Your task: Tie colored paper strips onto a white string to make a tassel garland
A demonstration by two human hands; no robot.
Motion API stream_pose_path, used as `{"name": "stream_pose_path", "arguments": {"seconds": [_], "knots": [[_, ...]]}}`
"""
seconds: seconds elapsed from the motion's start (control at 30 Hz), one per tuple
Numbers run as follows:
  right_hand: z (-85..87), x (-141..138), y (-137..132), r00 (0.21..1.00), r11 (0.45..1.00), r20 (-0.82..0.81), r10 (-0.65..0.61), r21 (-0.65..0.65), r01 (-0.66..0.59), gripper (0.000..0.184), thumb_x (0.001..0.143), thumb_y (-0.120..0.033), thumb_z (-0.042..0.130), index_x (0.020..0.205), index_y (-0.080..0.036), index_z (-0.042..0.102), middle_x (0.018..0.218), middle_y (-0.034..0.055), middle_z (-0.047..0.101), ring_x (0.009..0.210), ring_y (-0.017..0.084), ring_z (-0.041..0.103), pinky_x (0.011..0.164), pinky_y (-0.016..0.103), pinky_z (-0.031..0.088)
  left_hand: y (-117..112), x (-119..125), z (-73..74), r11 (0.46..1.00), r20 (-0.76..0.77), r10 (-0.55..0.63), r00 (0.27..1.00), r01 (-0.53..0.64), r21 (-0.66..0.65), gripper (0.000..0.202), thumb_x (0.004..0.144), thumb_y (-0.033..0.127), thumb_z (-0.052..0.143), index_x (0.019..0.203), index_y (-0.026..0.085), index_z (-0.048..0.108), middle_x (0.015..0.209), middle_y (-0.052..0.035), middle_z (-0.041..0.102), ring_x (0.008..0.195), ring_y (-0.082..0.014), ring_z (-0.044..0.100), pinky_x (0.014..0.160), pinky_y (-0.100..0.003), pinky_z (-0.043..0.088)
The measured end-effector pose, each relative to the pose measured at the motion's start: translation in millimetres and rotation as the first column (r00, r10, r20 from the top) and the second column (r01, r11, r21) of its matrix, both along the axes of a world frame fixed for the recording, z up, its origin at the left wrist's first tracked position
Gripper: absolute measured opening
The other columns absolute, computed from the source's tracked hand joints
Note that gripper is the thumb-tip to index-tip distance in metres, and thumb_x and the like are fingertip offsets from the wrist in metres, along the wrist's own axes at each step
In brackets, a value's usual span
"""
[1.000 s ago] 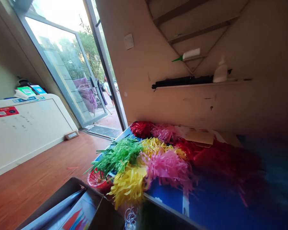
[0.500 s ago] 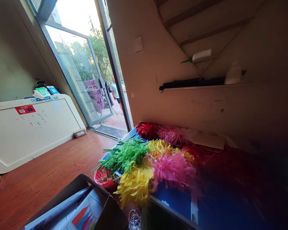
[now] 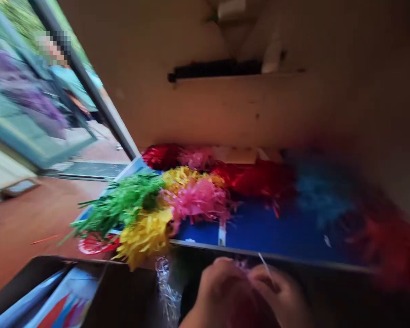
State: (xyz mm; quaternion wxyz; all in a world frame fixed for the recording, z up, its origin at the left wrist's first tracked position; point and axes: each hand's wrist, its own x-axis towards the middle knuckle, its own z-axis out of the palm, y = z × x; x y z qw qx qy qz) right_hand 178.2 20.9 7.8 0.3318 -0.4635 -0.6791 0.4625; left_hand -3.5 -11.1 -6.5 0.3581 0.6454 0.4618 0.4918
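Note:
Both my hands show at the bottom edge, blurred by motion. My left hand (image 3: 222,291) and my right hand (image 3: 280,294) are closed and pressed together around something pinkish-red that I cannot make out; a thin pale strand sticks up between them. Just beyond them lies the blue table (image 3: 259,228). On it sit shredded-paper pompoms: green (image 3: 123,205), yellow (image 3: 145,234), pink (image 3: 200,202), red (image 3: 259,177) and blue (image 3: 319,191).
An open cardboard box (image 3: 64,291) with coloured sheets stands at the lower left. A red basket (image 3: 94,243) hangs below the green pompom. A shelf with a dark long object (image 3: 215,69) runs along the wall. A person (image 3: 68,77) stands outside the glass door.
The view has swung down and to the right with heavy blur. My two hands have come into sight at the bottom edge; earlier neither was visible.

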Motion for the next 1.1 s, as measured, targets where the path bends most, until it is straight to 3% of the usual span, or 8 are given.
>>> {"name": "stream_pose_path", "arguments": {"seconds": [0.07,0.2,0.43,0.77,0.93,1.03,1.1], "knots": [[0.3,-2,4,0.998,0.999,-0.065,-0.027,0.044,0.030,0.023,0.084,-0.038,0.063,0.071,-0.021,0.070,0.071,0.0018,0.070,0.067,0.018,0.065,0.065,0.024,0.051,5,3,0.7,0.996,-0.016,0.029,0.999,-0.028,0.082,0.005,0.086,0.020,0.063,0.086,0.023,0.067,0.078,0.0016,0.073,0.073,-0.0127,0.066,0.097,-0.034,0.045],[4.3,-4,5,0.993,0.987,-0.098,-0.061,0.140,0.075,0.017,0.086,-0.027,0.064,0.070,-0.020,0.067,0.070,-0.0003,0.068,0.066,0.014,0.064,0.066,0.020,0.049,12,6,10.3,0.965,-0.127,0.097,0.987,-0.062,0.255,0.010,0.084,0.013,0.064,0.086,0.023,0.065,0.076,0.0034,0.072,0.069,-0.0108,0.068,0.095,-0.030,0.046],[4.5,2,2,0.995,0.962,-0.090,-0.051,0.263,0.073,0.013,0.088,-0.019,0.062,0.076,-0.021,0.066,0.074,-0.0004,0.069,0.070,0.013,0.066,0.070,0.019,0.050,12,13,11.6,0.938,-0.211,0.154,0.965,-0.076,0.339,0.012,0.085,0.011,0.062,0.088,0.023,0.063,0.076,0.0038,0.073,0.068,-0.0102,0.069,0.101,-0.034,0.045],[8.6,3,-1,0.997,0.945,-0.063,-0.053,0.318,0.071,0.013,0.088,-0.016,0.060,0.078,-0.021,0.066,0.075,-0.0005,0.070,0.070,0.013,0.067,0.070,0.017,0.051,10,14,12.5,0.918,-0.248,0.157,0.956,-0.048,0.395,0.015,0.084,0.008,0.062,0.088,0.022,0.064,0.079,0.0037,0.072,0.073,-0.0098,0.069,0.106,-0.033,0.041],[3.4,2,-3,0.998,0.943,-0.035,-0.061,0.326,0.069,0.015,0.088,-0.016,0.057,0.077,-0.021,0.066,0.075,0.0007,0.070,0.070,0.014,0.066,0.069,0.019,0.050,9,19,5.2,0.956,-0.259,0.152,0.954,-0.075,0.284,0.009,0.083,0.014,0.063,0.085,0.023,0.063,0.076,0.0039,0.072,0.069,-0.0119,0.069,0.100,-0.036,0.046],[1.5,2,-2,0.998,0.962,-0.034,-0.051,0.265,0.058,0.016,0.089,-0.018,0.057,0.076,-0.021,0.067,0.075,0.0015,0.069,0.070,0.014,0.065,0.068,0.021,0.050,4,20,2.7,0.985,-0.277,0.164,0.947,-0.144,0.091,0.006,0.082,0.019,0.062,0.077,0.022,0.062,0.072,0.0015,0.070,0.066,-0.0140,0.066,0.077,-0.029,0.054],[1.9,3,0,0.996,0.987,-0.073,-0.043,0.150,0.054,0.014,0.088,-0.024,0.060,0.076,-0.020,0.067,0.075,0.0016,0.068,0.070,0.015,0.064,0.068,0.021,0.049,2,18,3.5,0.985,-0.240,0.127,0.962,-0.152,-0.087,0.008,0.081,0.024,0.064,0.075,0.021,0.063,0.070,-0.0003,0.069,0.065,-0.0147,0.063,0.062,-0.023,0.050]]}}
